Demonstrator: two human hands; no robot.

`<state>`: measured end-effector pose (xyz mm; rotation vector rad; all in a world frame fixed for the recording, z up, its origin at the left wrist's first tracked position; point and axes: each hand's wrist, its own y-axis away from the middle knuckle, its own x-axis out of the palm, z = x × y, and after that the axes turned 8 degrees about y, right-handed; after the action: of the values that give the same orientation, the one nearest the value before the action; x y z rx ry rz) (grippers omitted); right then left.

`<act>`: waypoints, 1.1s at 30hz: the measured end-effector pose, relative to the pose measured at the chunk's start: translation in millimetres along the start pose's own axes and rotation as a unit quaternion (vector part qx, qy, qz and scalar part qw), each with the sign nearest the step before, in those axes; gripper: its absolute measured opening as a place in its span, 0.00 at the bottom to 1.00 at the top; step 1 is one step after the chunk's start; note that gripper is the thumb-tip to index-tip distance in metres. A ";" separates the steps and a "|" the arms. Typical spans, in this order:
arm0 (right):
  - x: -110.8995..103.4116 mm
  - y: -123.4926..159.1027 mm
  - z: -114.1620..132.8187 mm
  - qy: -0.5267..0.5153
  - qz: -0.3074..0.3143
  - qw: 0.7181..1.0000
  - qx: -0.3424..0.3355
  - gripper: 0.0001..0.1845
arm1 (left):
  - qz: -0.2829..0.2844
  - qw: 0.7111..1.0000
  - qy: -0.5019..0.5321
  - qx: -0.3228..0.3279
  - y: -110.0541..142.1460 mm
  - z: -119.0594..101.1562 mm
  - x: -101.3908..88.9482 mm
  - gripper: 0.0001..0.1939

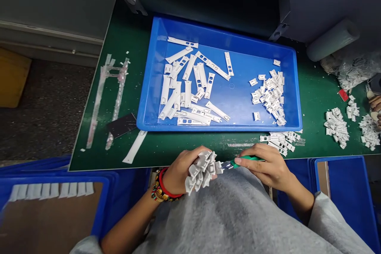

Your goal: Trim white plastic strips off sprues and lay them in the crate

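My left hand (184,172), with beaded and red bracelets at the wrist, grips a bunch of white moulded plastic parts (204,170) at the table's front edge. My right hand (263,166) is shut around green-handled snips (245,161), whose metal tip reaches toward that bunch. A blue plastic tray (220,26) lies just beyond my hands. Long white plastic strips (184,87) lie loosely in its left half, and a heap of small white pieces (269,95) sits in its right half.
Loose white pieces (336,127) lie on the green table mat (190,147) right of the tray. A co-worker's hand (375,105) enters at the far right. Plastic-wrapped strips (108,95) and a black sheet (121,125) lie left. Blue crates (342,190) stand below the table edge.
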<state>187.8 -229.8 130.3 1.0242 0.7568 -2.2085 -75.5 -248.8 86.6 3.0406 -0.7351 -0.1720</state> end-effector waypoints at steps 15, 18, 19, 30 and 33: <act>6.6 1.0 10.2 -0.016 -0.018 0.998 0.058 0.21 | 0.039 0.992 0.075 -0.095 10.1 0.8 3.2 0.14; 16.9 6.1 11.9 0.115 -0.076 0.988 0.071 0.22 | 0.038 0.994 0.066 -0.085 11.2 1.6 2.0 0.13; 19.7 6.7 11.9 0.141 -0.087 0.983 0.084 0.22 | 0.035 0.994 0.062 -0.080 11.3 1.9 1.9 0.13; 22.0 -15.1 25.2 -0.027 -0.062 0.992 0.108 0.13 | -0.001 0.998 -0.034 -0.056 7.3 0.1 1.0 0.12; 22.4 -16.5 22.9 0.029 -0.061 0.995 0.076 0.11 | -0.001 0.998 -0.035 -0.060 7.3 -1.1 -0.1 0.12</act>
<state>153.5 -240.7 128.8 1.1492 0.7011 -2.3796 -78.8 -255.3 88.0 2.9357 -0.6974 -0.3107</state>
